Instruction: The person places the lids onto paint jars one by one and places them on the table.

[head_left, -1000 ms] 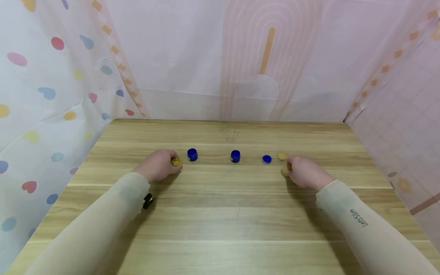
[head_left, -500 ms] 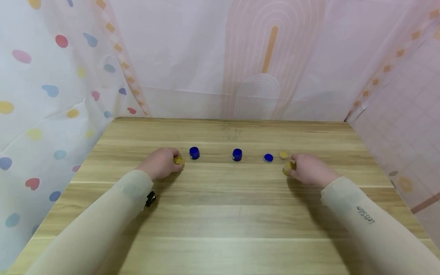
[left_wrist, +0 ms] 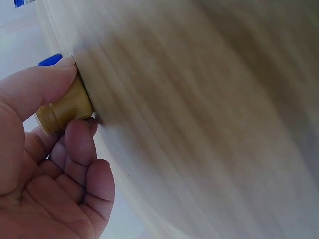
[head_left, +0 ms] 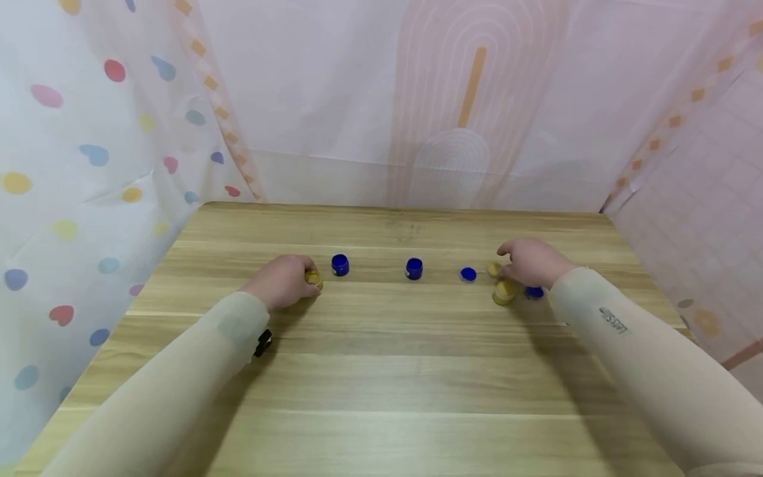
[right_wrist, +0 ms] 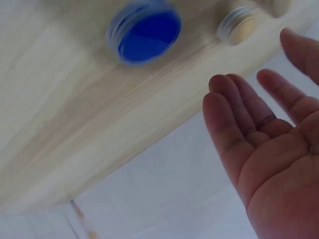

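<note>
Left wrist: left hand (left_wrist: 47, 164) pinches the left yellow jar (left_wrist: 67, 107) between thumb and fingertips, down at the table (left_wrist: 199, 149). Right wrist: right hand (right_wrist: 271, 149) grasps nothing, fingers loosely extended, thumb apart. Head view puts it right at the yellow lid (head_left: 493, 269); can't tell if it touches. Right yellow jar (head_left: 503, 293) stands just in front of that lid, near blue lid (head_left: 534, 293) just right of the jar, by the right sleeve (head_left: 620, 344). Left of the yellow lid: far blue lid (head_left: 467, 275), then right blue jar (head_left: 414, 268). Left blue jar (head_left: 340, 265) sits just beside the left yellow jar.

Doing it well, my call: light pinch on the left, base flat so it can't tip. Right: take the lid from above by its rim, wrist high, since a low thumb could knock the jar in front and the sleeve could drag the near blue lid.

Count: 2 yellow jars, 2 blue jars, 2 blue lids, 1 yellow lid for sure; right hand may hide more.
</note>
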